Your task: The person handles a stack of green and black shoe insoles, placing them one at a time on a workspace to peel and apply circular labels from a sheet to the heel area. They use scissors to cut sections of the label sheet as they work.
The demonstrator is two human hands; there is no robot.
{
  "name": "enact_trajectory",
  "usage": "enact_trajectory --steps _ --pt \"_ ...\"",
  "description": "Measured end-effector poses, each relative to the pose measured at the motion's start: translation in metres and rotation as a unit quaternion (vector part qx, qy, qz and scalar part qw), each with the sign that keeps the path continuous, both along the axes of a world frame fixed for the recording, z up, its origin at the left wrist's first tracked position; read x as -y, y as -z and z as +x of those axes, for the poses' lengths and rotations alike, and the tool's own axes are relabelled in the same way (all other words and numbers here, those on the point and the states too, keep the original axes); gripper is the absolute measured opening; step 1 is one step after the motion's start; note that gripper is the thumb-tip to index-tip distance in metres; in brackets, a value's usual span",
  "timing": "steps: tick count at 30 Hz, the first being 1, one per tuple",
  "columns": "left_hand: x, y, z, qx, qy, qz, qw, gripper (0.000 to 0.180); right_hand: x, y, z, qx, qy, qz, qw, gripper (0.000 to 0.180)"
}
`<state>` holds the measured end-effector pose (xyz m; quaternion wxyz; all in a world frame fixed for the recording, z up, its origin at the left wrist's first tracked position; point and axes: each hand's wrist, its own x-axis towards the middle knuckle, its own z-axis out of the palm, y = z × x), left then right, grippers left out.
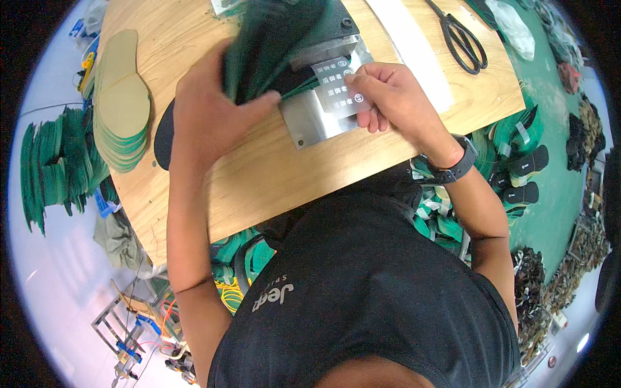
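My left hand (217, 113), smeared by motion, is at the blurred dark green insoles (275, 45), with the thumb stretched out to the right. Its other fingers are partly hidden behind the green pieces, which lie between them and the thumb. Pinched between the thumb and fingers of my right hand (391, 97) is a translucent film sheet (337, 90) with rows of white print. That film hangs over a shiny metal plate (304, 123) at the foot of a dark press block (333, 26). Edges of green material show beneath the block.
A fanned stack of beige insoles with green edges (121, 97) lies at the table's left. Black-handled scissors (462, 42) and a long white strip (420, 52) lie at the far right. Green bundles (514, 139) sit beyond the wooden table's (259, 194) right edge.
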<state>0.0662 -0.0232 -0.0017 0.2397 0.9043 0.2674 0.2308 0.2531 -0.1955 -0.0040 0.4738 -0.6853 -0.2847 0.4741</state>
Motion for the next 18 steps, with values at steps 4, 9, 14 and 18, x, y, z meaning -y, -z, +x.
enact_trajectory --steps 4,9,14,18 --pt "0.005 -0.005 0.007 -0.092 0.027 0.120 0.988 0.078 0.005 0.006 0.000 0.002 -0.009 0.015 1.000 0.028" --pt "0.000 -0.007 -0.001 -0.079 0.013 0.036 0.996 0.073 0.015 0.007 -0.001 -0.058 0.104 0.062 0.991 0.020" --pt "-0.007 -0.007 -0.007 0.032 -0.019 -0.067 0.997 0.060 0.017 0.015 0.003 -0.121 0.181 0.135 0.967 0.022" --pt "-0.019 -0.009 -0.021 0.136 -0.056 -0.157 0.976 0.043 0.003 0.008 -0.003 -0.056 0.056 0.035 0.996 0.026"
